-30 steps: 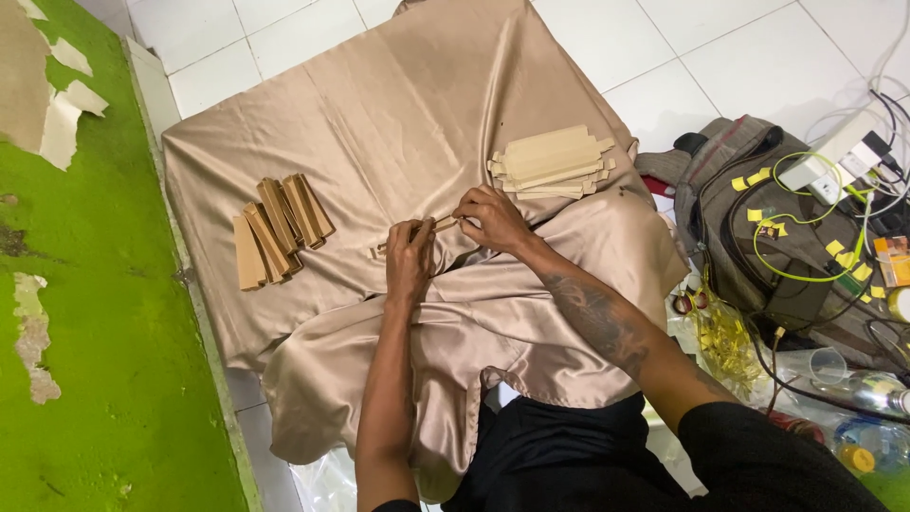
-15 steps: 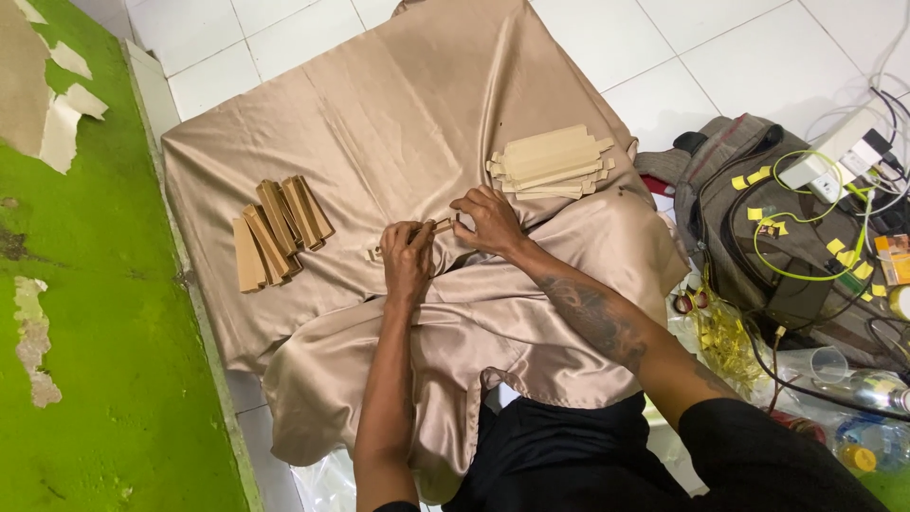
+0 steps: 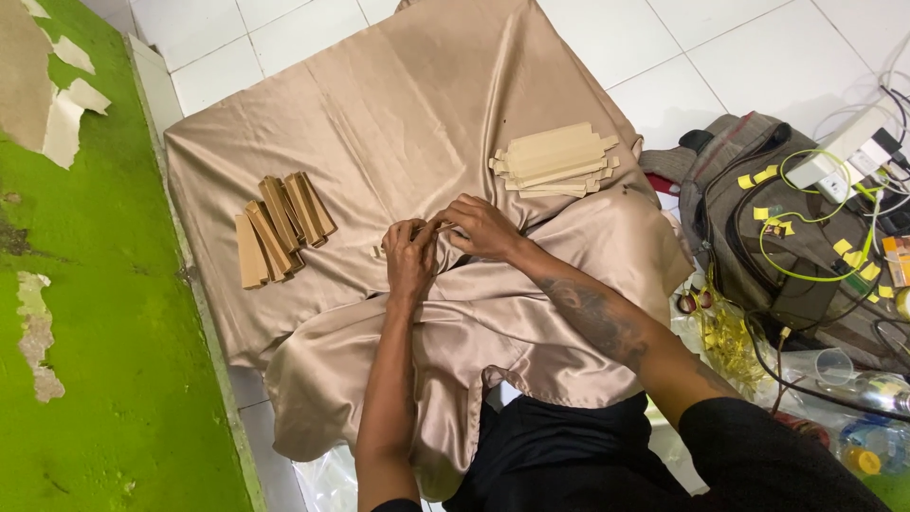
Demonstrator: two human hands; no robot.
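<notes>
Flat pale card blanks (image 3: 555, 159) lie stacked at two o'clock on the cloth; folded tan box sleeves (image 3: 280, 226) sit fanned at nine o'clock. Out at three o'clock, small yellow tags (image 3: 764, 176) dot the cables over the grey backpack, and an orange-and-white packet (image 3: 897, 258) peeks in at the frame edge.

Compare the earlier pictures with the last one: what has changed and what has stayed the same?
Hardly anything. The left hand and right hand stay together on the small cardboard strip, fingers shifting only slightly. The folded boxes, flat stack, cloth and backpack have not moved.
</notes>
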